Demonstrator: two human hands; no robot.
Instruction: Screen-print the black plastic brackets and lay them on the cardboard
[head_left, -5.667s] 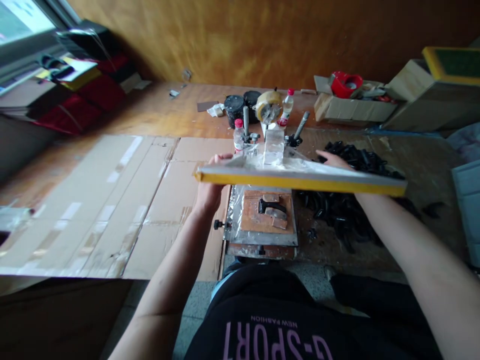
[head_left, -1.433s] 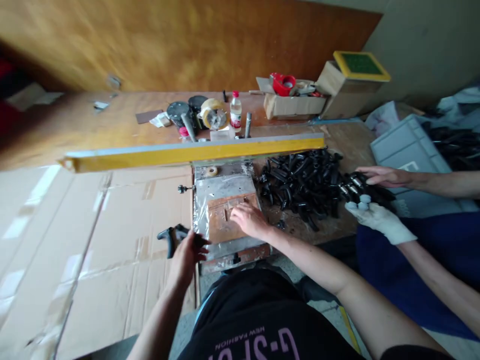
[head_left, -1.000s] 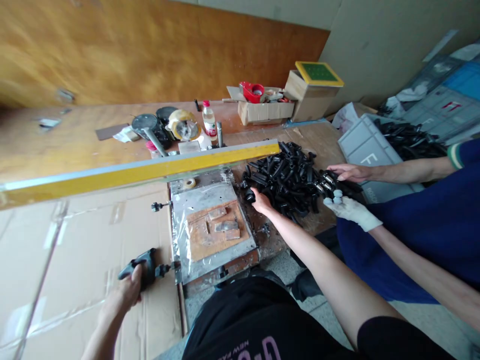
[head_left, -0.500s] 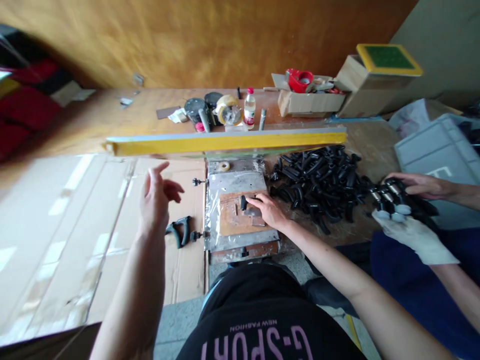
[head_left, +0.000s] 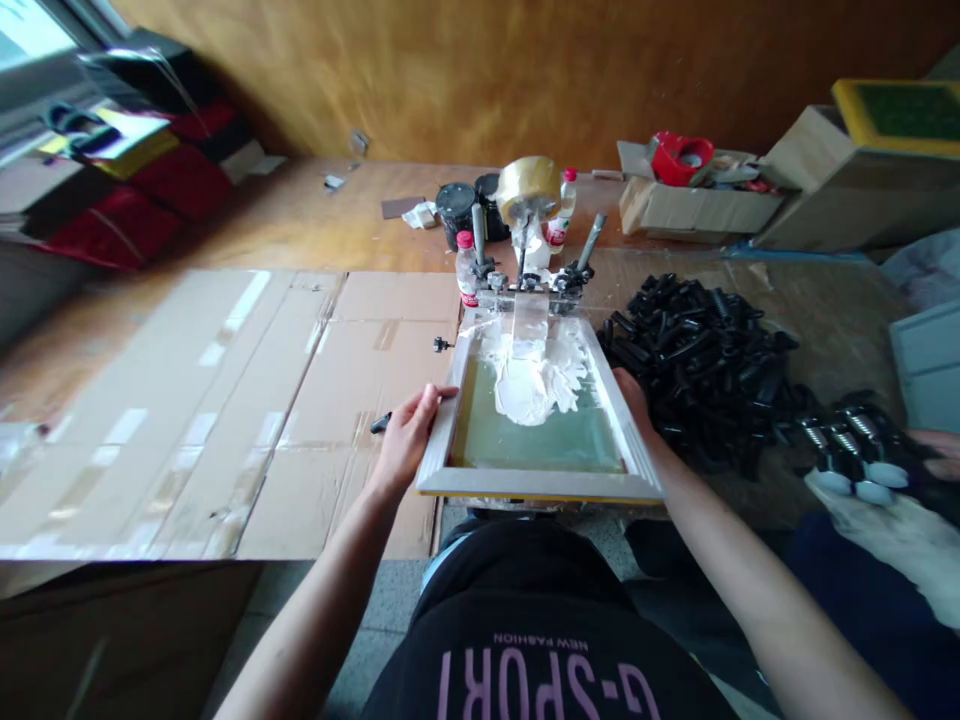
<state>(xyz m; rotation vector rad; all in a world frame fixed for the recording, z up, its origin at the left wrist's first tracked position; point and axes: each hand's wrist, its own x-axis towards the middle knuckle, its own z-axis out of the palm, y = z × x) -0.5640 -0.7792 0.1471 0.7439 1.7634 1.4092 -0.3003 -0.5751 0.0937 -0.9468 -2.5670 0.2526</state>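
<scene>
Above the bench [head_left: 315,215], a metal frame [head_left: 540,484] lies between two bare hands, fingers of the left hand [head_left: 409,432] gripping its left side, those of the right hand [head_left: 636,402] partly hidden at its opposite edge. White paste [head_left: 525,390] covers the mesh's far part.

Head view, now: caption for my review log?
Left hand and right hand hold a frame smeared with white paste, beside piled black parts.
</scene>
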